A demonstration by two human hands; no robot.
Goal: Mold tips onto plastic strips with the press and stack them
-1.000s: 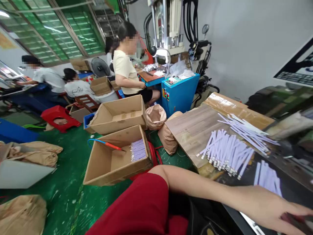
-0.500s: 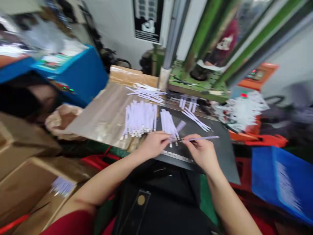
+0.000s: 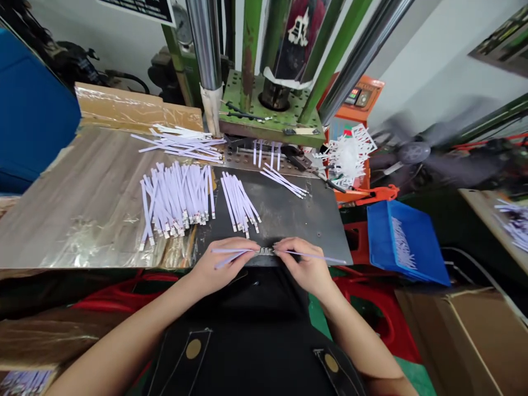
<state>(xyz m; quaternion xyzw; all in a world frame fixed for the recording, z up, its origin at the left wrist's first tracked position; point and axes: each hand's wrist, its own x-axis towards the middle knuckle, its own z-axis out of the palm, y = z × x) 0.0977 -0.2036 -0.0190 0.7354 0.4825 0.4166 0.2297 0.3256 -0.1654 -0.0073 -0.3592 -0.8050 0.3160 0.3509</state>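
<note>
My left hand (image 3: 223, 268) is pinched on thin pale lavender strips (image 3: 231, 251); two stick out to the left, and their held ends are hidden by my fingers. Another lavender strip (image 3: 325, 257) points right from my right hand (image 3: 304, 265), whose thumb and fingers close on its inner end. Between my fingertips lies a slotted metal bar (image 3: 265, 251) at the front edge of the dark plate (image 3: 322, 220). Just beyond my left hand lies a small bundle of strips (image 3: 238, 203) with metal-looking tips. A larger pile of strips (image 3: 177, 198) lies to its left.
A green press (image 3: 272, 124) with steel columns stands behind the plate. More strips (image 3: 185, 144) lie at the back left, and several (image 3: 284, 181) at the back right. An orange tool handle (image 3: 377, 193) and a blue bin (image 3: 406, 242) are on the right, with a fan (image 3: 412, 151) beyond.
My view has swung right and steadied. Both hands have moved nearer the front edge, from beside the small bundle to the metal bar. Strips now stick out leftward from my left hand.
</note>
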